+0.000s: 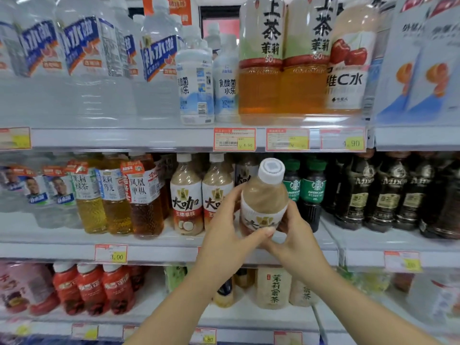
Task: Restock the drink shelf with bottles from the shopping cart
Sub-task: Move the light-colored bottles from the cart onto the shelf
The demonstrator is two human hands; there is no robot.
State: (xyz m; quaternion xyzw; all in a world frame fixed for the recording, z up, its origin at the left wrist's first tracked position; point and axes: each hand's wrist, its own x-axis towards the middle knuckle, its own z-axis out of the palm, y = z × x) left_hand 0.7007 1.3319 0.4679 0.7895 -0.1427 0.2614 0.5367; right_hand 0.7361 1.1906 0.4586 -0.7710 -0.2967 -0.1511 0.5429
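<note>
Both hands are holding one milk-coffee bottle [264, 202] in front of the middle shelf [154, 252], just right of two matching bottles [186, 195] standing on it. The left hand [229, 232] is wrapping the label band from the left, thumb across the front; the right hand [296, 230] is closing around the lower right side. Full and capped, the bottle is probably fairly heavy and stiff; its smooth sleeve may be slippery, so the waist is the likeliest secure hold.
</note>
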